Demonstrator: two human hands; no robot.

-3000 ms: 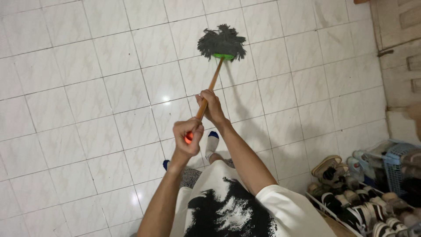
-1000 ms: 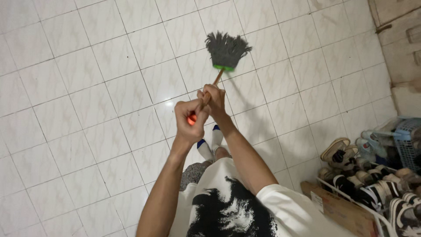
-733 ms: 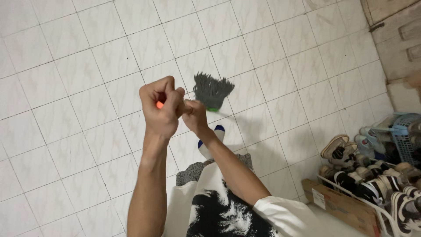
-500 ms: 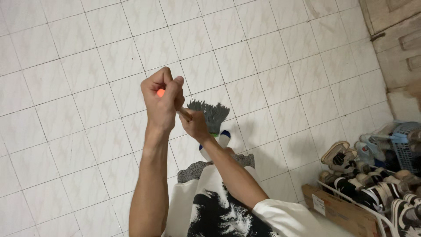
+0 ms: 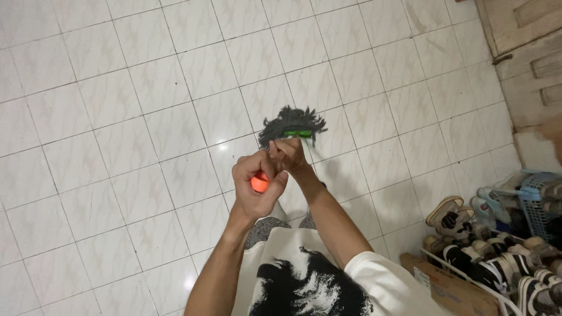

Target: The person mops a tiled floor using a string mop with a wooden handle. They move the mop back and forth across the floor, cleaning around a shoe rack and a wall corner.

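Counting: we see one mop (image 5: 293,126), two hands on it, one shoe rack (image 5: 497,287) and one blue basket (image 5: 538,199).
Left hand: our left hand (image 5: 257,187) is curled into a closed fist around the orange end cap (image 5: 259,184) of the mop handle; the cap shows between thumb and fingers.
Right hand: our right hand (image 5: 290,155) is closed around the handle just beyond the left fist, the two hands almost touching; the handle itself is hidden inside the grips.
Mop head: one dark grey string head with one green collar (image 5: 298,134) lies on the white tiled floor (image 5: 117,117), just past the right fingertips.
Shoes: several pairs on the rack, well apart from both hands, off to the right; we cannot count them exactly.
Clothing: one white shirt with a black print (image 5: 310,287) below the wrists.
Change: half a second earlier our left fist was raised higher above the right hand; now it sits lower and nearer to us, and the mop head lies farther out from the fingers.
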